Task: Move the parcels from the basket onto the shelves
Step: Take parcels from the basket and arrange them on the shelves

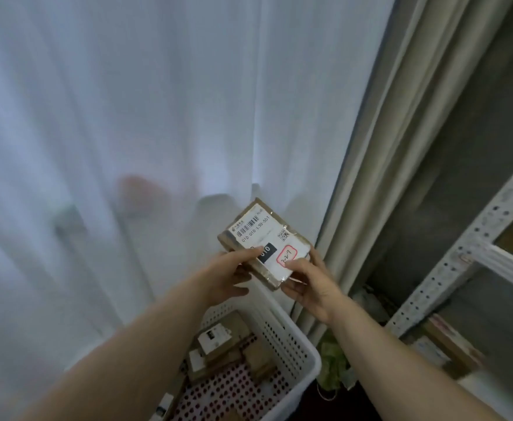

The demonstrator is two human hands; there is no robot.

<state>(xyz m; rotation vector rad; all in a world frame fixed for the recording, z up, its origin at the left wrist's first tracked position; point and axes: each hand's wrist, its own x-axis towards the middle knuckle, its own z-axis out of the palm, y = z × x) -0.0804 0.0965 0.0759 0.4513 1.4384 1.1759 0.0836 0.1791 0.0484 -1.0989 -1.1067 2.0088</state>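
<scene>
Fingers [246, 255] curled on the parcel [264, 238] from both sides. Left hand [228, 273] grips the lower left edge, thumb on the label. Right hand [308, 284] grips the lower right corner, thumb beside the red-outlined box.

Parcel: flat brown carton, taped, white label facing the camera with barcode, QR code and black "010" block. Held in the air above the basket [294, 338], tilted, touching neither basket nor shelves.

Basket: white perforated plastic, bottom centre, under the forearms. Several small brown parcels [219, 338] lie in a loose pile on its red-dotted floor.

Room: sheer white curtain [127, 117] fills left and centre, backlit, with blurred shapes behind it. Beige drape [385, 147] hangs just to its right, grey wall beyond. White slotted-angle shelving [461, 247] at the right edge. Brown boxes [452, 344] sit on a lower level, another box edge shows higher up. Green item [334, 366] on the floor between basket and shelving; cannot tell what it is.
</scene>
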